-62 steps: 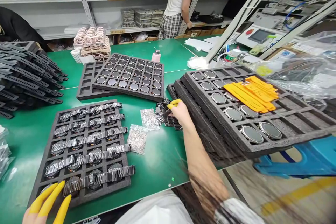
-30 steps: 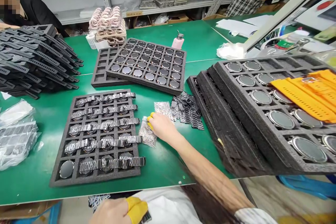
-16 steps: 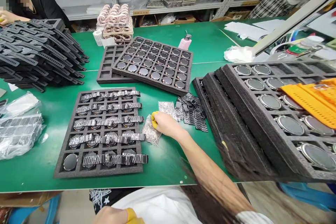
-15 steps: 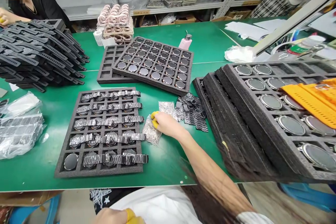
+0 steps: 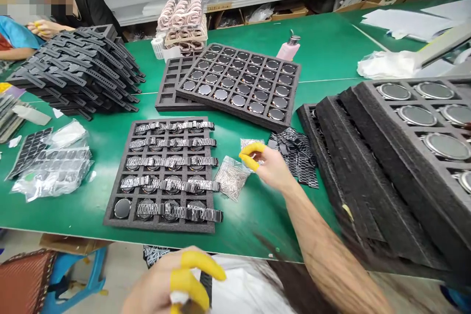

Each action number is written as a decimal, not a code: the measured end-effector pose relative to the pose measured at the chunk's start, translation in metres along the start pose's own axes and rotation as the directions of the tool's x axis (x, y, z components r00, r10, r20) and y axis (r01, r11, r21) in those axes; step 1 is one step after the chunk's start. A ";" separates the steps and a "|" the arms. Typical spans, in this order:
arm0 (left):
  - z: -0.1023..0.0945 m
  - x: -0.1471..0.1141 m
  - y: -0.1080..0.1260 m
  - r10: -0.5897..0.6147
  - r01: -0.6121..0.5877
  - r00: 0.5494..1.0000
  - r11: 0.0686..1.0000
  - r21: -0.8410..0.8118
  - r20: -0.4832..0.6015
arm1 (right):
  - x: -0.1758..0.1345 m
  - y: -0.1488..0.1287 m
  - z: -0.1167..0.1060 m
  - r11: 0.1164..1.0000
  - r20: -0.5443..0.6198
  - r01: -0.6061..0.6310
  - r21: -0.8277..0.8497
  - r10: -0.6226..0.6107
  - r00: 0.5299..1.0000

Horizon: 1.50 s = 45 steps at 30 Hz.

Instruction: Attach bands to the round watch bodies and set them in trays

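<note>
My right hand (image 5: 274,167), with yellow finger cots on thumb and forefinger, hovers just above and right of a clear bag of thin metal pins (image 5: 231,179). Its fingertips are pinched together; anything between them is too small to see. Behind it lies a second bag of pins (image 5: 250,143), and a pile of black metal watch bands (image 5: 297,157) is to its right. At the bottom edge, my left hand (image 5: 172,279), also in yellow cots, is curled around something dark and partly hidden. To the left, a foam tray (image 5: 110,221) holds watches with black link bands (image 5: 171,184).
Stacked foam trays of watch heads (image 5: 368,157) stand on the right. Another tray of watch heads (image 5: 239,83) rests across a foam tray (image 5: 167,83). Black straps (image 5: 81,68) are heaped at left, near plastic bags (image 5: 55,171). A pink bottle (image 5: 289,50) stands behind. Co-workers sit at far left.
My right hand has lifted off the bag of pins, its fingers still pinched. My left hand has risen further into view. The camera has swung left, so the table's contents appear further right.
</note>
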<state>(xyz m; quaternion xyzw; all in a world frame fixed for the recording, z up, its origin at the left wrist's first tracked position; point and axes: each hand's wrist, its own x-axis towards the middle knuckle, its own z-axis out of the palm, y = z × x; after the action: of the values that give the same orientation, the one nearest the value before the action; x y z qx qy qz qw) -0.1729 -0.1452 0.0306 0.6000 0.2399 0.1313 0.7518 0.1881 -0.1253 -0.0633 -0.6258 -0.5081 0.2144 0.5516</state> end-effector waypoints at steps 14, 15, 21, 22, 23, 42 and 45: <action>0.029 0.073 -0.031 -0.292 0.035 0.916 0.740 -0.671 -0.275 | -0.067 -0.057 0.084 0.836 -0.115 0.475 0.274 -0.462 0.880; 0.028 0.073 -0.031 -0.296 0.038 0.915 0.742 -0.669 -0.276 | -0.067 -0.058 0.084 0.835 -0.110 0.478 0.272 -0.467 0.877; 0.027 0.074 -0.034 -0.309 0.051 0.913 0.734 -0.677 -0.267 | -0.063 -0.061 0.082 0.833 -0.092 0.513 0.205 -0.506 0.858; 0.027 0.074 -0.035 -0.312 0.047 0.911 0.729 -0.683 -0.270 | -0.062 -0.061 0.082 0.836 -0.084 0.514 0.193 -0.508 0.857; 0.027 0.074 -0.035 -0.313 0.042 0.909 0.725 -0.687 -0.274 | -0.063 -0.061 0.081 0.836 -0.084 0.518 0.181 -0.512 0.855; 0.026 0.076 -0.038 -0.329 0.029 0.885 0.745 -0.666 -0.330 | -0.070 -0.046 0.080 0.911 0.076 0.284 0.299 -0.319 0.945; 0.027 0.076 -0.039 -0.343 0.017 0.874 0.731 -0.682 -0.345 | -0.068 -0.050 0.085 0.879 0.094 0.183 0.439 -0.248 0.964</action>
<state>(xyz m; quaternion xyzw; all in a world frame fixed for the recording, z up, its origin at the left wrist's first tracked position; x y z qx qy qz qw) -0.0980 -0.1402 -0.0183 0.2212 0.4029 0.2661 0.8473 0.0711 -0.1514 -0.0628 -0.4118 -0.5547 0.3030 0.6565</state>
